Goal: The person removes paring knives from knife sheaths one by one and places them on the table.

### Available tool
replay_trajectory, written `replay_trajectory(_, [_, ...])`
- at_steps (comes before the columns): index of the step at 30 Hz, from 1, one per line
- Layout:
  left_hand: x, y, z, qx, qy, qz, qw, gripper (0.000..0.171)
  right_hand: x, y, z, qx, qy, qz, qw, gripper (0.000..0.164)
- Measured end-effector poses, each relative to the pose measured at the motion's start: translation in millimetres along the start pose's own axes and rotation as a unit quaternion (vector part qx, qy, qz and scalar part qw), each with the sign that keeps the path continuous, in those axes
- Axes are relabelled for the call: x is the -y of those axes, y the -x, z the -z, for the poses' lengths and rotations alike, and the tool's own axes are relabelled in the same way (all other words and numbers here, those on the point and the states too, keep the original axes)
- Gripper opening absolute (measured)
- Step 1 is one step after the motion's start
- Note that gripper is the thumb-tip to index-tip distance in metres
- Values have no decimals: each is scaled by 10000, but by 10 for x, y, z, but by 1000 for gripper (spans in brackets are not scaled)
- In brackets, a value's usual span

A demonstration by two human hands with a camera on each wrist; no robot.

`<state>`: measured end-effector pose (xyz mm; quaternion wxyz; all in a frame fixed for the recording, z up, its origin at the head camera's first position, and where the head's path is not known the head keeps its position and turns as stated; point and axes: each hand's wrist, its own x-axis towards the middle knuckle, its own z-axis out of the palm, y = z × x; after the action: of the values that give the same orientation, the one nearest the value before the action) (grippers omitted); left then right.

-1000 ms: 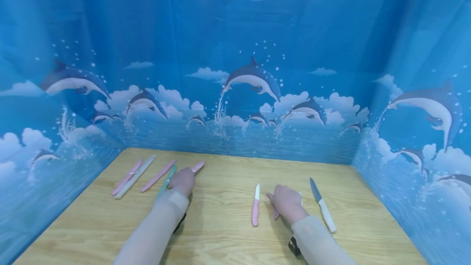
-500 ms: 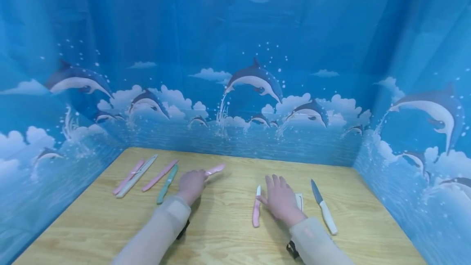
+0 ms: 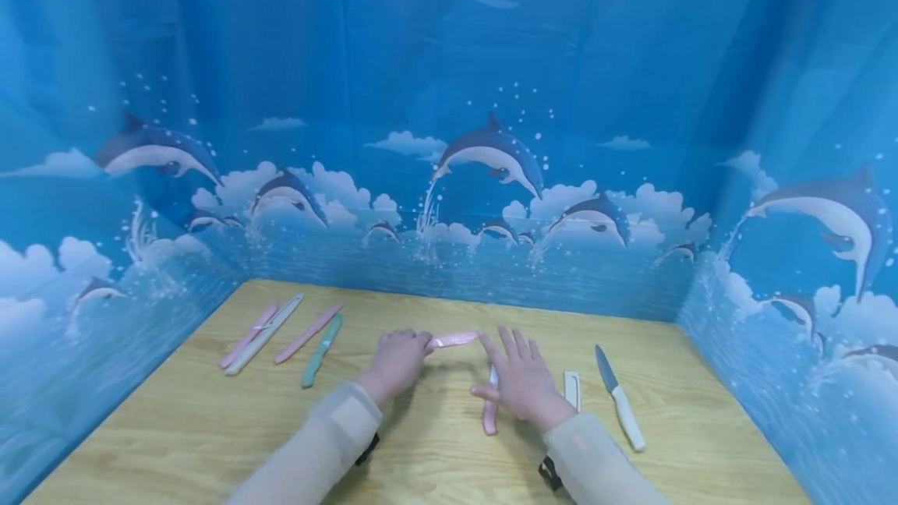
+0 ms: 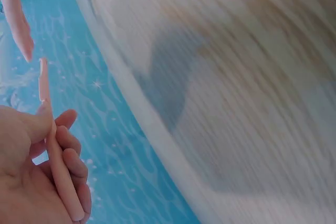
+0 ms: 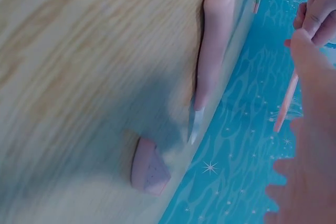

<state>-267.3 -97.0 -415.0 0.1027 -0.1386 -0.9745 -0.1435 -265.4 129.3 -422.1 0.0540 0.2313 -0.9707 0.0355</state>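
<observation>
My left hand (image 3: 398, 361) grips a pink-handled knife, its handle (image 4: 63, 182) lying across the palm. A pink cover (image 3: 454, 340) seems to hide its blade, which points right towards my right hand (image 3: 522, 382). That hand hovers with fingers spread, close to the knife's tip; whether they touch is unclear. Below it lies another pink knife (image 3: 489, 418) with a bare light blade, partly hidden in the head view. A small pink wedge-shaped piece with dots (image 5: 149, 169) sits beside this knife in the right wrist view; its kind is unclear.
Right of my right hand lie a white slotted sheath (image 3: 571, 388) and a white-handled knife (image 3: 620, 400) with bare blade. At left are a green knife (image 3: 321, 353), a pink one (image 3: 309, 333), and a long white one (image 3: 263, 337) touching another pink one (image 3: 245, 340). Dolphin-print curtains enclose the table.
My left hand has carried the covered pink knife rightwards, away from the green knife. My right hand has lifted and spread its fingers, moving slightly left, uncovering the white sheath.
</observation>
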Motion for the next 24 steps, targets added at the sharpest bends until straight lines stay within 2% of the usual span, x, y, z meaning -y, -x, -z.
replay_trajectory(5, [-103,32,0,87,-71,-154,9998,25,6,-5,-31,-181,-64,495,9986,82])
replay_trajectory(10, [-183,80,-12,176,-134,-149,9996,27,20,-19,-62,-247,-95,618,9977,79])
replay_trajectory(14, [-239,128,-27,116,-260,-225,9993,27,44,-29,-80,-340,-187,708,9967,76])
replay_trajectory(19, [-289,182,-42,27,-109,-214,9997,26,77,-38,-92,-528,-329,858,9944,66])
replay_trajectory(24, [-326,231,-9,-77,66,-168,9998,22,104,-47,-88,-642,-731,930,9909,53])
